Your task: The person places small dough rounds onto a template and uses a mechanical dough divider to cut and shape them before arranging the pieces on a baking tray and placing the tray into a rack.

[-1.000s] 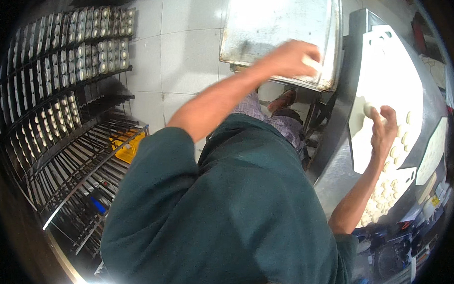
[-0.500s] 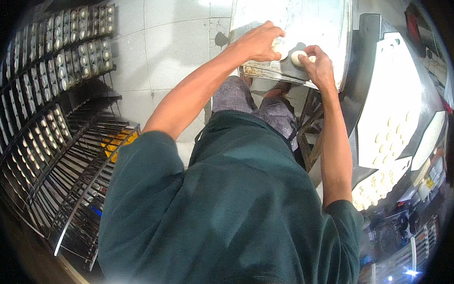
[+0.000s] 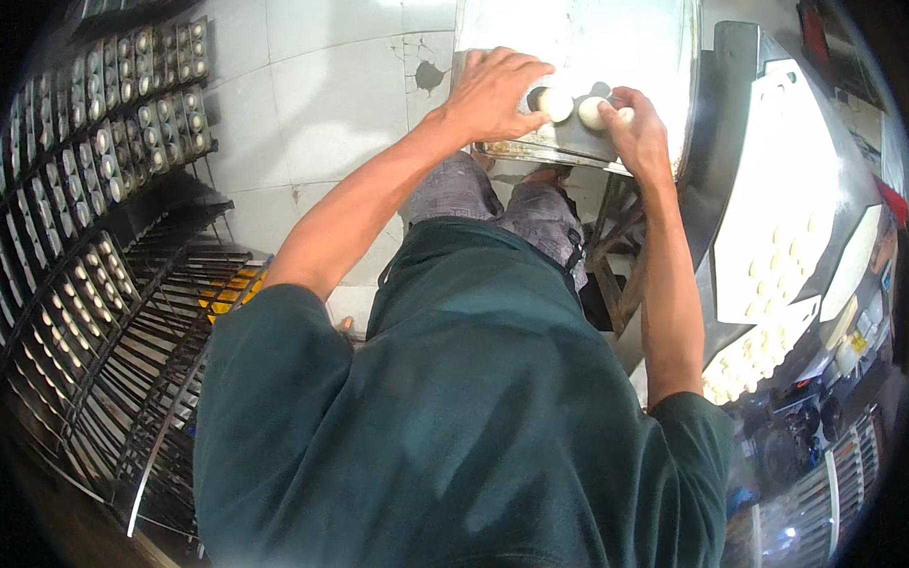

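Observation:
Two pale, round dough balls lie near the front edge of a light metal tray. My left hand is beside the left dough ball, its fingers spread and curved over the tray, with the ball just off the fingertips and thumb. My right hand is curled, with its thumb against the right dough ball. Between that thumb and the fingers shows another bit of pale dough, mostly hidden by the hand.
At right, a dark metal table bears white boards with several dough pieces. A black rack on the left holds trays of small filled moulds. Under the tray is a wooden stand.
My left hand has drawn back to the left and opened off the left dough ball, which now shows whole. The right hand stays by its dough, nearly unmoved.

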The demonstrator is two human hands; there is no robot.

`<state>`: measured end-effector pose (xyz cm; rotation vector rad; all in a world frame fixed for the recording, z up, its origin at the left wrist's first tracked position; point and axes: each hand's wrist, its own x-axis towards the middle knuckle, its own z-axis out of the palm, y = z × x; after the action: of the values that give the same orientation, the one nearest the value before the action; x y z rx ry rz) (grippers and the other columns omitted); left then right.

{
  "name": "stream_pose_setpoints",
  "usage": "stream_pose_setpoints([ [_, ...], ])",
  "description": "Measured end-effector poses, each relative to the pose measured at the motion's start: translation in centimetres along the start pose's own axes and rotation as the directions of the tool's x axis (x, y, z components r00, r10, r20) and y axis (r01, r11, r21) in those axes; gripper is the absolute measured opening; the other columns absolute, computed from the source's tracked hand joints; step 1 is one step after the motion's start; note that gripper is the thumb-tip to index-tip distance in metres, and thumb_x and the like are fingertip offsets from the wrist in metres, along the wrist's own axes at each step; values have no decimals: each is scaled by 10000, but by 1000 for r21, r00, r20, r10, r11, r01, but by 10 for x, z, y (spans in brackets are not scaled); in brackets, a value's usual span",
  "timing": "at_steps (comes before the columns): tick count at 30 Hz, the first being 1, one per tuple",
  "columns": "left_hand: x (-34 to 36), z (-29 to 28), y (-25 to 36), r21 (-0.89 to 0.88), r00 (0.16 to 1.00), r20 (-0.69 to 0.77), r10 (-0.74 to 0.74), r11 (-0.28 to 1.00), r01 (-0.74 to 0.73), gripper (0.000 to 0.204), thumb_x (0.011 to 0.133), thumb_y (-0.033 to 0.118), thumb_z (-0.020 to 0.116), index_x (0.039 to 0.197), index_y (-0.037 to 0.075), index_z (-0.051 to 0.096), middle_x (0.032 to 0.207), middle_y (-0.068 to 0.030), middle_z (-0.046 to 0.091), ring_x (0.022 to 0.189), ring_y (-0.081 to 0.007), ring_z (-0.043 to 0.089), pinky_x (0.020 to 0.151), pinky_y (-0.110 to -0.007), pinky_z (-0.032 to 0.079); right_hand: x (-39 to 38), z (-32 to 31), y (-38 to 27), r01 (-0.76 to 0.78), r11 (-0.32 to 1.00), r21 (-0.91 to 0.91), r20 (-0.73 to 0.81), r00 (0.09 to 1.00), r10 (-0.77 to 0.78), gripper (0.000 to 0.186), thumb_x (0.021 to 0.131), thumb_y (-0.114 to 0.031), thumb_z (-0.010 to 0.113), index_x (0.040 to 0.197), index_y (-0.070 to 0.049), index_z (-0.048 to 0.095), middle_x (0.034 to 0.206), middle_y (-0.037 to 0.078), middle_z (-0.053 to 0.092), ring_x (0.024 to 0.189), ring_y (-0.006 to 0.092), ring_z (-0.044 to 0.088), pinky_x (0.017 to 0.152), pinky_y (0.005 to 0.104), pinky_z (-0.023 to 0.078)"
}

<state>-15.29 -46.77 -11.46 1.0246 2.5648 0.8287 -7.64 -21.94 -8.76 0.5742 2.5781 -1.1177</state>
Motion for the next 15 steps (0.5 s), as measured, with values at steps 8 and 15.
stream_pose_setpoints([
  [8,18,3,10,84,991,136,-16,996,5,362,856,346,732,1162,152,735,1147,-45,681,1122,-245,583,1026,-474,310,-4,-19,19,-70,997,21,21,997,70,434,937,-169,659,1326,5,578,1193,239,692,1063,354,682,962,424,520],
  [15,-9,19,30,138,978,4,211,968,-209,610,877,320,735,1415,98,549,1429,-118,551,1394,-301,447,1174,-585,259,-19,-2,47,302,904,-303,-199,908,-370,545,939,-170,670,1418,30,504,1422,257,536,1365,430,460,1145,524,343],
])
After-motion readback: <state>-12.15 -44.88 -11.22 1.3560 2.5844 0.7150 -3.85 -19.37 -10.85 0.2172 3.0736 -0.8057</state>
